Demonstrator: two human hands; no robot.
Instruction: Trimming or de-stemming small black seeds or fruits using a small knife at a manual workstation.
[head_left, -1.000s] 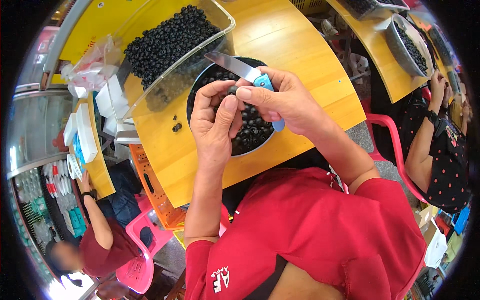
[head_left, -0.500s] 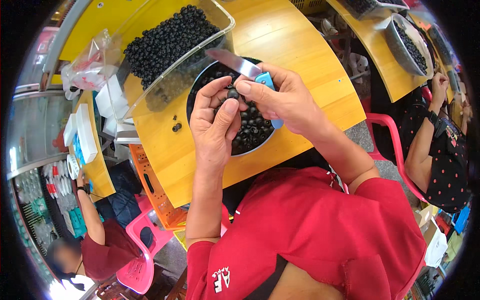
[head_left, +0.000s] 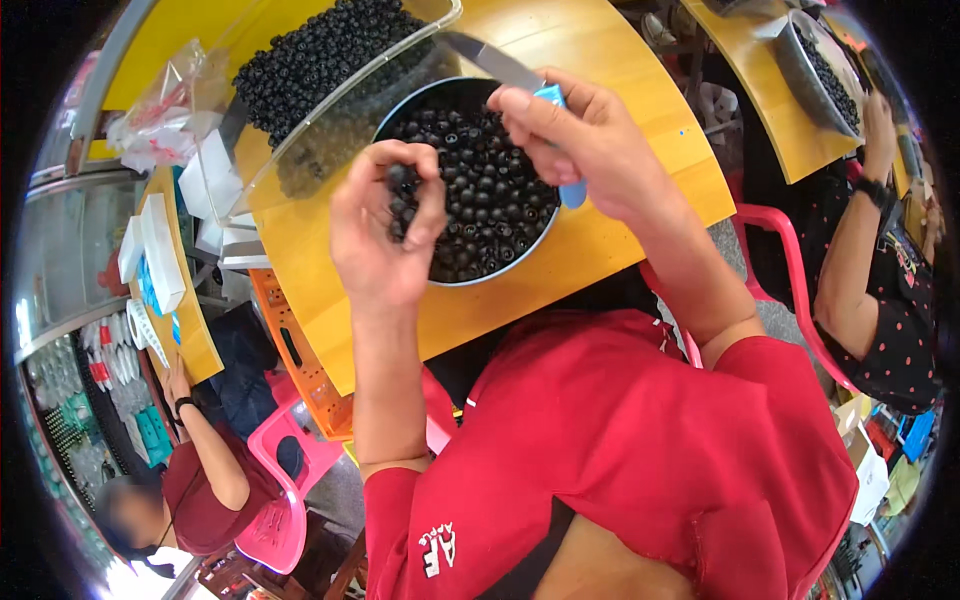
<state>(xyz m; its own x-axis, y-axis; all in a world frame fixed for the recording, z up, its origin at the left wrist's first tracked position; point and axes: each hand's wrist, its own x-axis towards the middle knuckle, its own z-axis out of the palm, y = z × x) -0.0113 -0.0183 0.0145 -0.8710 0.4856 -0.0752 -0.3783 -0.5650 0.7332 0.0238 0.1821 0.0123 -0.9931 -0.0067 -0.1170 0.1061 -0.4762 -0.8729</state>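
My right hand (head_left: 590,145) is closed around the blue handle of a knife (head_left: 495,62), its blade pointing to the upper left above the bowl's far rim. My left hand (head_left: 385,225) hovers over the left side of the bowl, fingers curved, thumb and forefinger apart. Blurred dark round shapes show inside that curve; whether they rest in the hand or lie behind it is unclear. Below both hands, the round bowl (head_left: 464,284) is full of small round black pieces (head_left: 480,190), some with a small hole or ring on one end.
A clear plastic bin (head_left: 385,62) heaped with similar black pieces (head_left: 310,65) stands beyond the bowl on the yellow wooden table (head_left: 640,130). A plastic bag (head_left: 165,120) is at its left. People sit at tables on both sides. An orange crate (head_left: 290,340) stands below the table's left edge.
My hands have separated: the left moved left and down, its pinch on a round black piece loosened. The right, with the knife, shifted up and right. More of the bowl shows.
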